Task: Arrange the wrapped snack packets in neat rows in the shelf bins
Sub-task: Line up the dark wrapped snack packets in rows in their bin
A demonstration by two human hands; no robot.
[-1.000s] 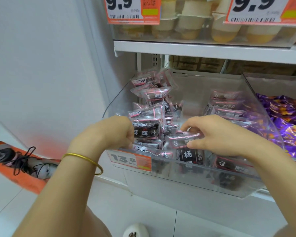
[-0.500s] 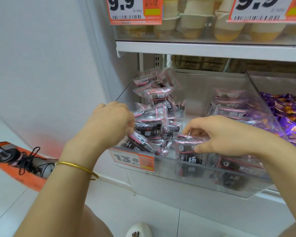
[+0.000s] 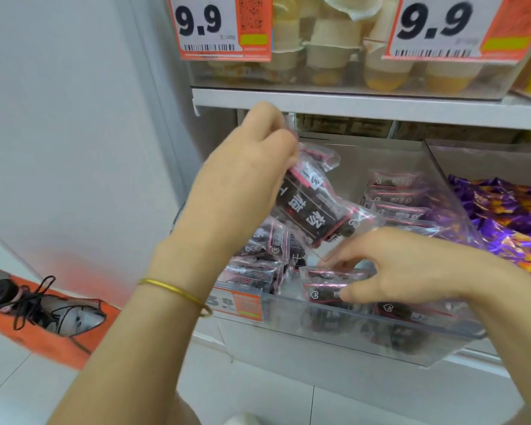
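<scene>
The left hand (image 3: 242, 179) has lifted, fingers clamped on a dark packet (image 3: 313, 204) above the clear bin (image 3: 380, 335); right hand (image 3: 405, 271) fingers pinch a front-row packet (image 3: 325, 286), so sorting continues.

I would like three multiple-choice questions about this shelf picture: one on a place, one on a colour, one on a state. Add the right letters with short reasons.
1. Where are the purple-wrapped snacks?
A. in the bin right of the clear bin
B. on the floor
C. on the top shelf

2. What colour is the bangle on the left wrist?
A. silver
B. gold
C. black

3. What is the left hand doing?
A. resting empty on the bin rim
B. holding a dark packet raised above the bin
C. touching a price tag

Answers: 1 A, they lie past the bin's right wall. 2 B, the band shines yellow. 3 B, its fingers pinch the packet's top, clear of the pile.
</scene>
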